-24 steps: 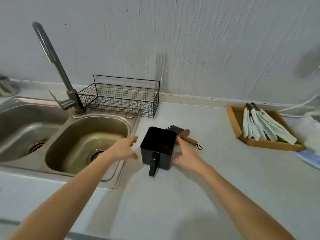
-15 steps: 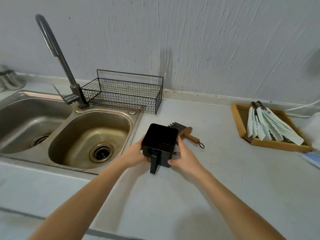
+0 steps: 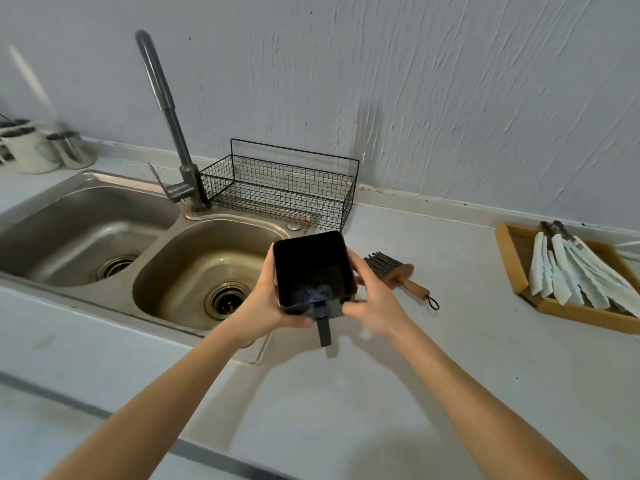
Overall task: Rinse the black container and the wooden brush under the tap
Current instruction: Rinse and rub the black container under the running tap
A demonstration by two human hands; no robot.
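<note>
The black container (image 3: pixel 311 268) is square with a short handle pointing toward me, and dark specks lie in its bottom. It hangs tilted above the counter at the right sink's edge. My left hand (image 3: pixel 268 299) grips its left side and my right hand (image 3: pixel 375 299) grips its right side. The wooden brush (image 3: pixel 398 273) with dark bristles lies on the counter just right of the container, its handle and loop pointing right. The tap (image 3: pixel 166 112) rises behind the sinks, with no water running.
A double steel sink has a right basin (image 3: pixel 207 271) and a left basin (image 3: pixel 86 230). A black wire basket (image 3: pixel 280 188) stands against the wall. A wooden tray (image 3: pixel 509 258) with white-sleeved utensils sits at right. Metal cups (image 3: pixel 38 150) stand at far left.
Both hands closed on the container's sides and lifted it off the counter, tilting its opening toward me. The brush stayed where it lay.
</note>
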